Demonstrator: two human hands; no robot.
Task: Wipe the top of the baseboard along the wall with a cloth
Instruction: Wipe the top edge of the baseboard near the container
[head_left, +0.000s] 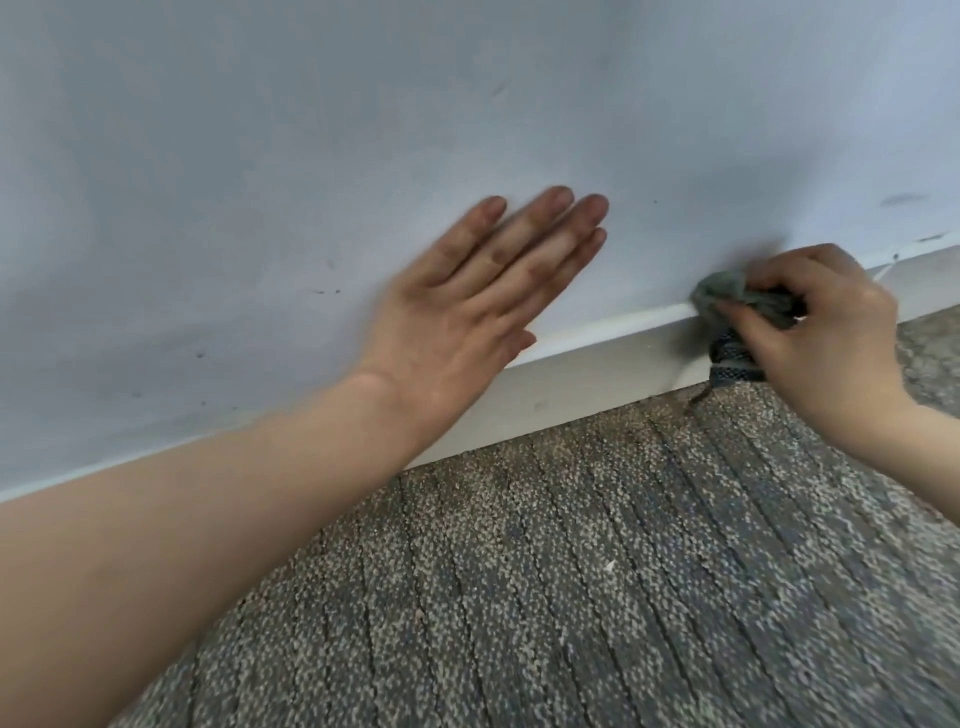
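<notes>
Right hand (826, 322): gripped a bunched grey-green cloth (727, 299), right of frame.
Cloth: pressed on the top edge of the white baseboard (597, 358), one end hanging toward the carpet (571, 571).
Left hand (467, 312): open, fingers straight, flat against the wall (311, 156), centre frame.
Technique, judged: keep cloth pressed into the wall-ledge corner; slide in one steady pass; left hand braces.

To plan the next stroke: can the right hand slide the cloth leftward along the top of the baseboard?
Probably yes at first: the baseboard top beside the cloth is bare. Further left, the left hand seems to cover it.
</notes>
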